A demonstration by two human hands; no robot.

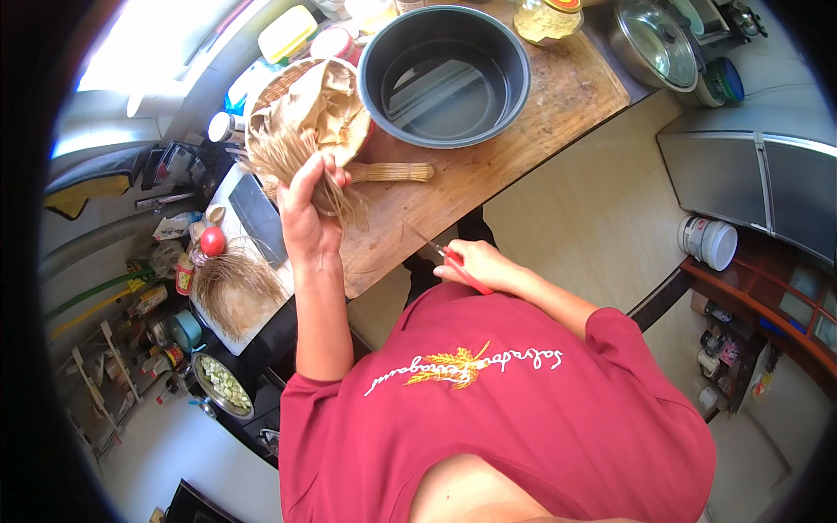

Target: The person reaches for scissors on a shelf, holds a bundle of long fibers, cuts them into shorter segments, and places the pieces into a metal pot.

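Observation:
My left hand (305, 205) is closed around a bundle of thin, dry brown strands (292, 148), raised over the near left part of the wooden table. Loose ends hang below the fist. In my right hand (484, 264) are red-handled scissors (468, 272), held close to my shirt with the blades pointing up and left toward the table edge. Behind the bundle sits a round wicker basket (261, 91) with crumpled tan paper or cloth (327, 100) in it. A tied bunch of straw-coloured stalks (405, 172) lies beside the basket, partly hidden by my fingers.
A large dark pot (519, 74) with clear liquid stands on the wooden table (567, 96). A jar (547, 22) is at its right. To the left, more brown strands (234, 292) lie on a white board (248, 336). A pan of chopped food (222, 383) is lower left.

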